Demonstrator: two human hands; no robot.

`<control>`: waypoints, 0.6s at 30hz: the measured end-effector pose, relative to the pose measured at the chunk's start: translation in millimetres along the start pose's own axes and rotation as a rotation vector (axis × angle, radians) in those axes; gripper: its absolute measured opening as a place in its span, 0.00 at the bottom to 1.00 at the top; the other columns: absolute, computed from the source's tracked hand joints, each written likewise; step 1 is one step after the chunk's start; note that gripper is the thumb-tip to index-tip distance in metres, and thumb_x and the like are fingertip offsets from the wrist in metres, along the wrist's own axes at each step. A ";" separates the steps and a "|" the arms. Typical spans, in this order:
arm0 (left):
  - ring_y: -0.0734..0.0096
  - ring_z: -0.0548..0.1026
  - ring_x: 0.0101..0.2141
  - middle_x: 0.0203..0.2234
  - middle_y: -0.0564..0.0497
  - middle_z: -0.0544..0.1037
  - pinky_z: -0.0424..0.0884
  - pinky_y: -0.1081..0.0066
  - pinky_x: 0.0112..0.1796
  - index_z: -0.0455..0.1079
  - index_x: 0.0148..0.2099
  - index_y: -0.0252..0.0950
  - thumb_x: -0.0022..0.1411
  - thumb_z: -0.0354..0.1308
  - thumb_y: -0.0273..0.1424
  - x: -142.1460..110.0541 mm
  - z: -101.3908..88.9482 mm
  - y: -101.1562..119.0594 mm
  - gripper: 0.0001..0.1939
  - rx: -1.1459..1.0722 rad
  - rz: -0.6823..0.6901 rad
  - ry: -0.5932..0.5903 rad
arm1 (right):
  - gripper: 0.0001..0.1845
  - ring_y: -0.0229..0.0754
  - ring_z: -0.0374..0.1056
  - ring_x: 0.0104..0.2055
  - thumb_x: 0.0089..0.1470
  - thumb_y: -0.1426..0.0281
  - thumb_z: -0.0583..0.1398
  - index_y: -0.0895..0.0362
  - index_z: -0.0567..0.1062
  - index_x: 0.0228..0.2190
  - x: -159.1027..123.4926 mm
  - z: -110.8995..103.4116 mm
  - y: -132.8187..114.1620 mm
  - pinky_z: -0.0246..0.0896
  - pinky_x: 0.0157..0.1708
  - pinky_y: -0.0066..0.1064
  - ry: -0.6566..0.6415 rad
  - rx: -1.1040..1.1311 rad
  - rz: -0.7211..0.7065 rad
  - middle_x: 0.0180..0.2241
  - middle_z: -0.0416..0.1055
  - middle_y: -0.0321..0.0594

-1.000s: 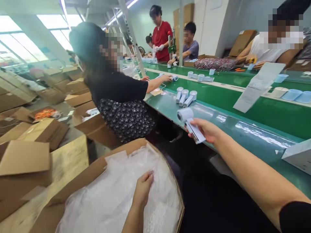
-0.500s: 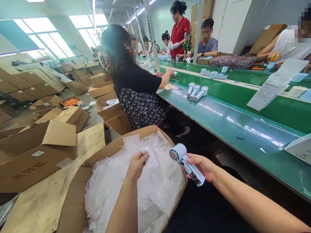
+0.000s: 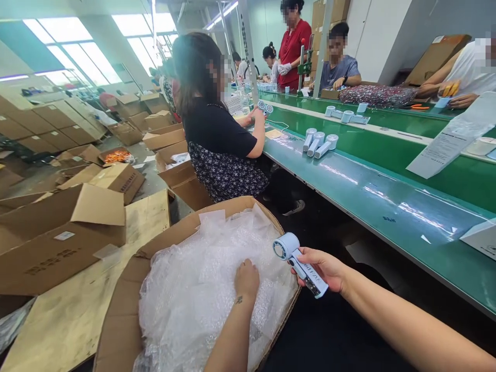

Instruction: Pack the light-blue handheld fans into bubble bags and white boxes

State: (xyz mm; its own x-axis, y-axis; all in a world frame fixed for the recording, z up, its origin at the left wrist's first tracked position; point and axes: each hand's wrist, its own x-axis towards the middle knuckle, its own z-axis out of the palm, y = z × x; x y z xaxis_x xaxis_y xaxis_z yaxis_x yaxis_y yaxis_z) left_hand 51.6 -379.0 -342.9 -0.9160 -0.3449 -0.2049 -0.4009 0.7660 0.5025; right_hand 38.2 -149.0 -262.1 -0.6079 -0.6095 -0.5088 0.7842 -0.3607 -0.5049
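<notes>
Right-hand fingers (image 3: 310,257) wrap the handle of a light-blue handheld fan (image 3: 292,250), its head projecting to their left; "FAN" is legible on the handle, the remaining lettering partly covered. Left-hand fingers (image 3: 247,266) are bent onto clear bubble-wrap bags (image 3: 186,294) filling a cardboard box (image 3: 118,310); whether they pinch one cannot be told. Far left of them, an open carton (image 3: 58,263) carries a white label (image 3: 64,235) and dark printing, both unreadable.
</notes>
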 end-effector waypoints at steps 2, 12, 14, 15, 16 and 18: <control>0.53 0.73 0.43 0.35 0.37 0.76 0.64 0.61 0.43 0.69 0.35 0.33 0.58 0.47 0.25 -2.1 -3.1 -3.3 0.09 -0.031 0.018 -0.031 | 0.19 0.42 0.71 0.34 0.42 0.72 0.65 0.59 0.68 0.38 2.3 -0.7 -2.3 0.69 0.29 0.33 -0.072 -0.043 0.011 0.31 0.70 0.39; 0.66 0.72 0.30 0.28 0.49 0.77 0.68 0.69 0.32 0.73 0.34 0.34 0.52 0.55 0.37 -32.3 -60.9 19.8 0.13 -0.631 0.250 -0.176 | 0.24 0.41 0.72 0.29 0.36 0.73 0.66 0.59 0.67 0.38 30.2 26.0 -1.1 0.67 0.24 0.28 -0.279 -0.280 0.233 0.32 0.71 0.40; 0.66 0.72 0.28 0.27 0.49 0.77 0.68 0.69 0.31 0.73 0.36 0.34 0.51 0.56 0.39 -32.0 -63.6 17.8 0.15 -0.642 0.146 -0.074 | 0.22 0.40 0.72 0.28 0.37 0.74 0.65 0.60 0.68 0.37 27.7 26.1 0.2 0.66 0.23 0.28 -0.228 -0.324 0.210 0.31 0.71 0.40; 0.67 0.72 0.28 0.27 0.49 0.76 0.68 0.68 0.32 0.73 0.37 0.34 0.52 0.56 0.39 -32.1 -64.0 17.8 0.15 -0.633 0.116 -0.004 | 0.21 0.40 0.71 0.27 0.37 0.74 0.65 0.60 0.69 0.37 25.6 25.8 0.6 0.66 0.22 0.27 -0.207 -0.340 0.199 0.30 0.71 0.40; 0.67 0.72 0.29 0.27 0.49 0.76 0.69 0.68 0.33 0.72 0.38 0.34 0.54 0.55 0.40 -32.9 -64.1 19.0 0.15 -0.619 0.116 0.066 | 0.20 0.40 0.71 0.27 0.37 0.75 0.65 0.61 0.69 0.36 23.2 25.6 0.9 0.65 0.21 0.27 -0.189 -0.347 0.189 0.30 0.71 0.40; 0.67 0.73 0.32 0.30 0.49 0.76 0.69 0.68 0.36 0.72 0.38 0.35 0.58 0.53 0.39 -37.2 -64.5 25.6 0.14 -0.593 0.209 0.178 | 0.19 0.41 0.71 0.27 0.38 0.74 0.64 0.61 0.70 0.36 18.3 26.0 0.4 0.65 0.20 0.27 -0.180 -0.335 0.170 0.29 0.71 0.41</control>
State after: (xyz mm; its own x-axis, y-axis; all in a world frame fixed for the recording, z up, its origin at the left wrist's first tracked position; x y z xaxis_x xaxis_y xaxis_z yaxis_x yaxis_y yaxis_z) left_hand 76.5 -381.5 -268.3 -0.9366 -0.3445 0.0637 -0.0911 0.4150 0.9053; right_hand 30.6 -178.7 -253.4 -0.4187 -0.7648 -0.4897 0.7696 -0.0125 -0.6384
